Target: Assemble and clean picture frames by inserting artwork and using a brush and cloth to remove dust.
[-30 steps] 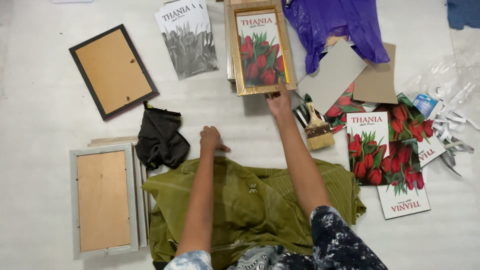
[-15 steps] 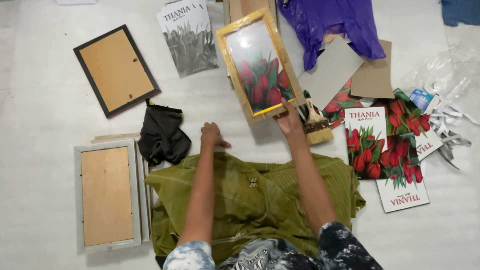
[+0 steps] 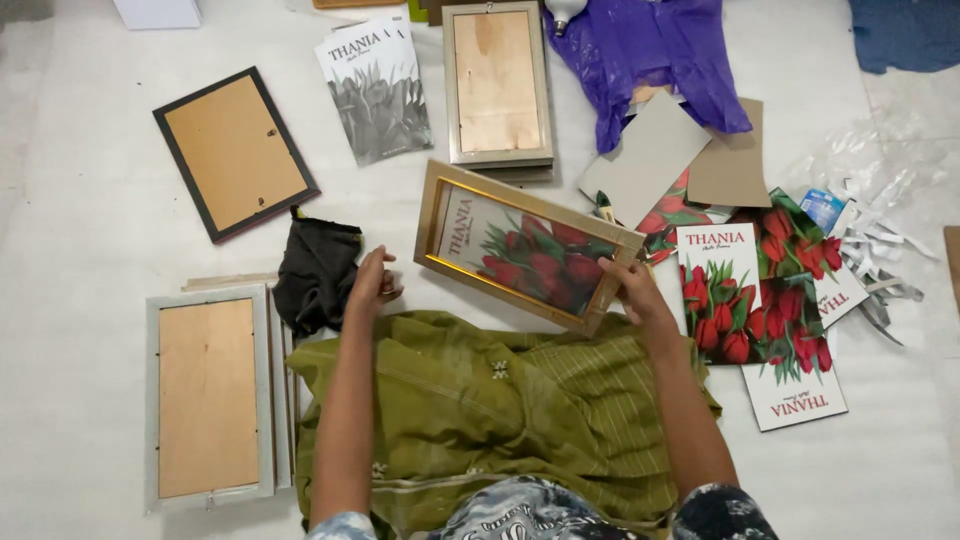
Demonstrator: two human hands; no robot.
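- Your right hand (image 3: 640, 295) grips the gold frame (image 3: 527, 245) at its right end, fingers wrapped on the edge.
- The gold frame lies tilted, left end higher in view, face up; it holds a print of red tulips. It sits just above the green cloth (image 3: 500, 410) over your lap, between your two hands.
- Your left hand (image 3: 372, 282) rests on the floor (image 3: 80, 220), fingers loosely curled, holding nothing. It is just right of the black cloth (image 3: 318, 270), apart from the gold frame.
- Silver frame (image 3: 498, 85) lies face down above the gold frame, brown backing up.
- Black frame (image 3: 235, 152) lies face down, tilted, upper left.
- Grey frame (image 3: 208, 397) lies face down, left of the green cloth.
- Grey tulip print (image 3: 377, 88) lies between the black and silver frames.
- Red tulip prints (image 3: 765, 300) are stacked loosely just right of your right hand.
- Purple bag (image 3: 650, 50) lies at top, card sheets (image 3: 650, 160) below it.
- Clear wrap and paper strips (image 3: 880, 250) lie at far right.
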